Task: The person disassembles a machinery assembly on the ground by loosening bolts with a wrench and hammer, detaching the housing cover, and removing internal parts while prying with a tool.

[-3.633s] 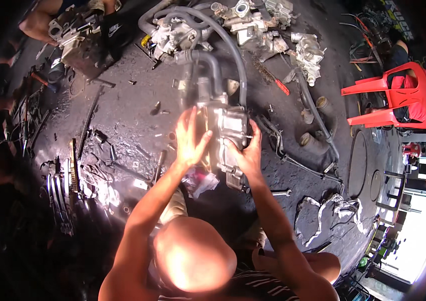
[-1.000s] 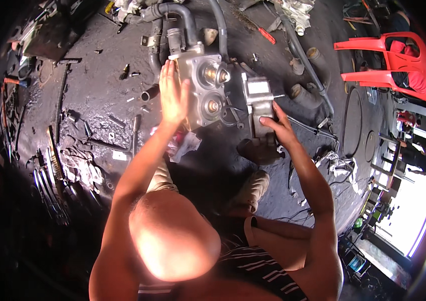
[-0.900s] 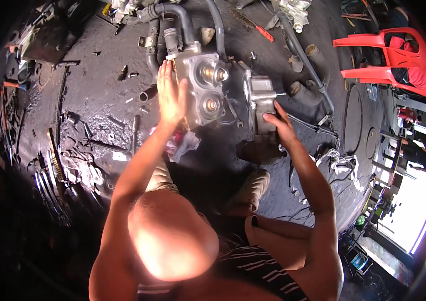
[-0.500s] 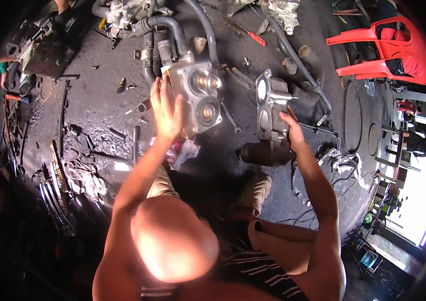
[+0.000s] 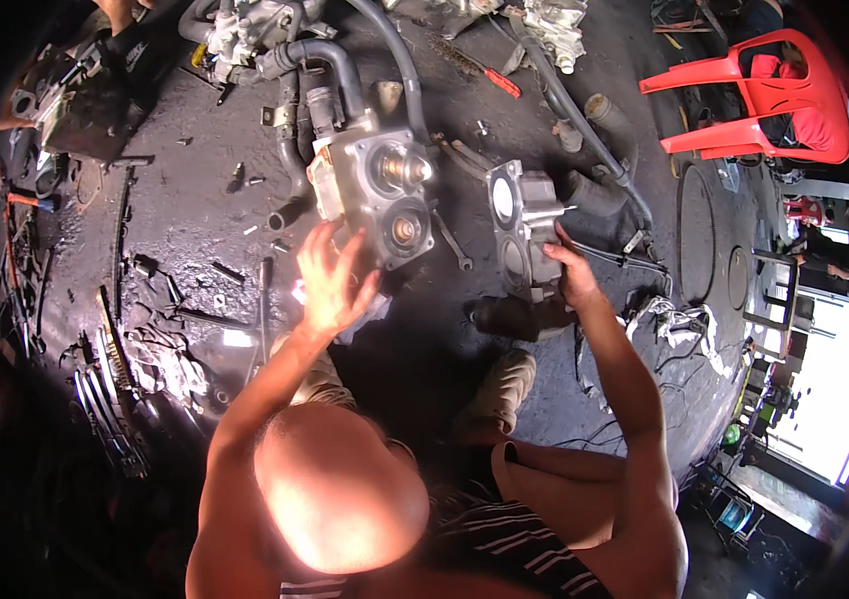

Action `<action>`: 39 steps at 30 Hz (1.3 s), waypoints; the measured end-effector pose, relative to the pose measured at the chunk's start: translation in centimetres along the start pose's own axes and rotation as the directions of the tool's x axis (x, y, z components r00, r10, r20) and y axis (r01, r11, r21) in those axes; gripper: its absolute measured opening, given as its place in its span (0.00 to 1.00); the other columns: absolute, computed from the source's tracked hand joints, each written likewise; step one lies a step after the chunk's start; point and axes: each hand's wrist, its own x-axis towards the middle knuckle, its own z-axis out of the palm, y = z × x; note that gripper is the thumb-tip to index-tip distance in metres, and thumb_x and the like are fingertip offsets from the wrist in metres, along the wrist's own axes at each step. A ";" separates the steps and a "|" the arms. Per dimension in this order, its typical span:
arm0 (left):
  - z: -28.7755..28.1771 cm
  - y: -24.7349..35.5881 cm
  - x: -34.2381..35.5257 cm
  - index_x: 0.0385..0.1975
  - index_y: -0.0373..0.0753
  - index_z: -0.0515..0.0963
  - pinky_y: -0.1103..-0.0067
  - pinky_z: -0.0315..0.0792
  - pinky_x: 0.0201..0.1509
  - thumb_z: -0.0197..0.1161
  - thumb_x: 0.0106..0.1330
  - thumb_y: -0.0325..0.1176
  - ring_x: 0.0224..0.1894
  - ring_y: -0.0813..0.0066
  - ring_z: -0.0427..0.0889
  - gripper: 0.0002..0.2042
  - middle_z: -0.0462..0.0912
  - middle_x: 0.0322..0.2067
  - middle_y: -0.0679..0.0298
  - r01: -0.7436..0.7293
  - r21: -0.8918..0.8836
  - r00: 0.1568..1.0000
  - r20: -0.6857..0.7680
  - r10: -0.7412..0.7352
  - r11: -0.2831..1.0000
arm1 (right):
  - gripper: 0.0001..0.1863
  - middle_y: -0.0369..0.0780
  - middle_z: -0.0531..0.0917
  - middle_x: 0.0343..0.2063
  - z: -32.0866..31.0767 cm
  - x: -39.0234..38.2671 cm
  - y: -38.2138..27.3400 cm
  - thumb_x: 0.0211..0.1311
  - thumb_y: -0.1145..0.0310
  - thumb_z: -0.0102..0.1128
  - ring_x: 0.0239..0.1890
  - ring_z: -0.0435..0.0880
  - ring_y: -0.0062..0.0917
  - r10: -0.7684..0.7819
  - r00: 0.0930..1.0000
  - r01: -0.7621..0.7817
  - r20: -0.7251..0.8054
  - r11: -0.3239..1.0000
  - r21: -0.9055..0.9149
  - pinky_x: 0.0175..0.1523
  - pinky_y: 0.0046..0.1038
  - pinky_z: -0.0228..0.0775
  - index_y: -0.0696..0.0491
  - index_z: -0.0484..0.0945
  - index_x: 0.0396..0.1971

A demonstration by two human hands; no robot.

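Head view: one metal housing point(image 5: 349, 185) with two round inserts point(image 5: 404, 172) lies just beyond the left hand point(image 5: 328, 285), whose fingers are spread; contact cannot be confirmed. One metal cover point(image 5: 538, 212) with two openings is gripped at its right by the right hand's point(image 5: 576, 276) fingers. One wrench point(image 5: 452, 238) lies between housing and cover.

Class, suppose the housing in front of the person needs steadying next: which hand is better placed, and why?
Probably the left hand: it is spread open, seems to hold nothing, and is right by the housing. The right hand grips the cover, apart from the housing.
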 end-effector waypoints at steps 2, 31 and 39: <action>-0.2 0.0 -0.4 0.61 0.43 0.70 0.53 0.56 0.66 0.69 0.54 0.38 0.64 0.42 0.59 0.32 0.62 0.61 0.47 -0.007 -0.003 1.000 -0.016 0.007 1.000 | 0.31 0.38 0.78 0.53 -0.1 -0.4 1.7 0.54 0.64 0.64 0.56 0.74 0.28 0.105 0.959 -0.063 -0.264 0.985 0.161 0.62 0.31 0.63 0.53 0.72 0.60; -3.8 5.7 10.6 0.40 0.35 0.79 0.63 0.67 0.57 0.65 0.64 0.41 0.47 0.54 0.80 0.15 0.83 0.39 0.55 -0.039 -0.346 0.979 0.175 0.105 0.938 | 0.28 0.40 0.76 0.55 9.9 1.2 1.3 0.64 0.59 0.54 0.56 0.75 0.29 -0.121 0.989 0.104 0.090 0.978 0.182 0.64 0.32 0.61 0.58 0.68 0.61; -9.3 4.2 13.9 0.37 0.33 0.75 0.64 0.65 0.57 0.61 0.65 0.37 0.45 0.54 0.77 0.12 0.78 0.35 0.53 -0.223 -0.005 0.967 0.122 0.222 0.975 | 0.25 0.40 0.78 0.53 16.6 6.0 0.0 0.69 0.59 0.49 0.56 0.76 0.27 -0.316 0.909 0.189 0.271 0.894 0.407 0.64 0.31 0.63 0.58 0.71 0.59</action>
